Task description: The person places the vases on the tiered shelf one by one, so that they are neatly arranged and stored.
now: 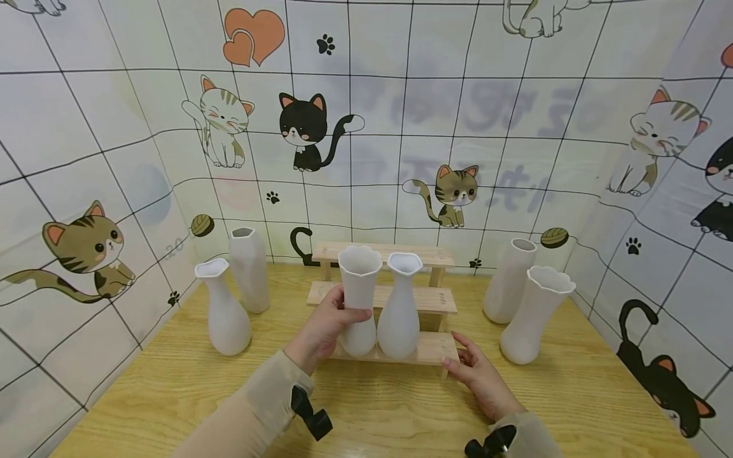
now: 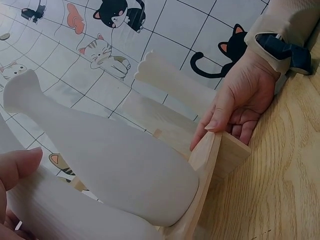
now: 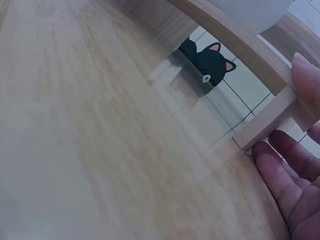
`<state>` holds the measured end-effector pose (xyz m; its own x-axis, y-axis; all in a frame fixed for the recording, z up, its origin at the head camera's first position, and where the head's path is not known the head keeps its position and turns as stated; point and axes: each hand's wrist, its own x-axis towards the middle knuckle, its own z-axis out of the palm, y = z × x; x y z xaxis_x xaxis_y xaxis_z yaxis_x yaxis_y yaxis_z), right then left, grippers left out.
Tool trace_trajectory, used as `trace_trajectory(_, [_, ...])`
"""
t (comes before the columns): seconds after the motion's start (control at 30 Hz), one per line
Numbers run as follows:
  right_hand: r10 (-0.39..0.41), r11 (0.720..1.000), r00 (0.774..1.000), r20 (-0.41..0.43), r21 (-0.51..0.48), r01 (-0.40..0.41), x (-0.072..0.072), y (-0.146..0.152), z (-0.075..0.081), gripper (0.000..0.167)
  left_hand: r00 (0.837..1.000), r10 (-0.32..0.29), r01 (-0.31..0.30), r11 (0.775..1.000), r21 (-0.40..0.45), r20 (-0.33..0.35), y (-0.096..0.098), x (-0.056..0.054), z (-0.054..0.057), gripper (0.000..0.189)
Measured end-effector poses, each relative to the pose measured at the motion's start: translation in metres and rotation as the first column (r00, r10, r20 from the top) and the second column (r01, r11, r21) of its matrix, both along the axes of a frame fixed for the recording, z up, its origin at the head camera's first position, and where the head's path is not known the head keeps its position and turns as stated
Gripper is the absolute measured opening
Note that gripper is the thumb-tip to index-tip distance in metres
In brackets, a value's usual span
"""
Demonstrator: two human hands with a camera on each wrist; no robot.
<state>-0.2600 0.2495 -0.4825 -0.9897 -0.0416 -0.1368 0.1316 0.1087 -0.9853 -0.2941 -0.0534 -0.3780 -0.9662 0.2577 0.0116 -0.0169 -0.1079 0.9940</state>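
My left hand (image 1: 322, 331) grips a white vase (image 1: 359, 280) with a scalloped rim, thumb across its front, upright at the lowest step of a three-tier wooden stand (image 1: 431, 346). Beside it on that step stands a second white vase (image 1: 399, 321) with a narrow neck and flared mouth. At the step's right end my right hand (image 1: 478, 376) holds the stand. In the right wrist view, its thumb (image 3: 306, 82) lies against the board's edge and the fingers are by the wooden leg (image 3: 265, 120). The left wrist view shows the left thumb (image 2: 22, 167) along the gripped vase.
On the left of the wooden table (image 1: 389, 413) are a bulb-shaped white vase (image 1: 229, 321) and a taller faceted one (image 1: 250, 273). To the right stand a cylindrical white vase (image 1: 509, 283) and a scalloped one (image 1: 535, 315). A cat-print cloth (image 1: 378, 159) hangs behind.
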Motion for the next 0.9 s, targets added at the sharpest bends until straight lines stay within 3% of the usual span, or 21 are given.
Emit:
trace_trajectory(0.37, [-0.009, 1.000, 1.000, 0.000, -0.002, 0.009, 0.000, 0.000, -0.001, 0.073, 1.000, 0.003, -0.003, 1.000, -0.023, -0.006, 0.000, 0.000, -0.005, 0.060])
trace_trajectory(0.9, [-0.004, 1.000, 1.000, -0.009, -0.014, 0.004, -0.001, 0.000, -0.001, 0.073, 0.997, -0.024, 0.023, 0.999, -0.025, -0.074, -0.011, 0.004, -0.022, 0.073])
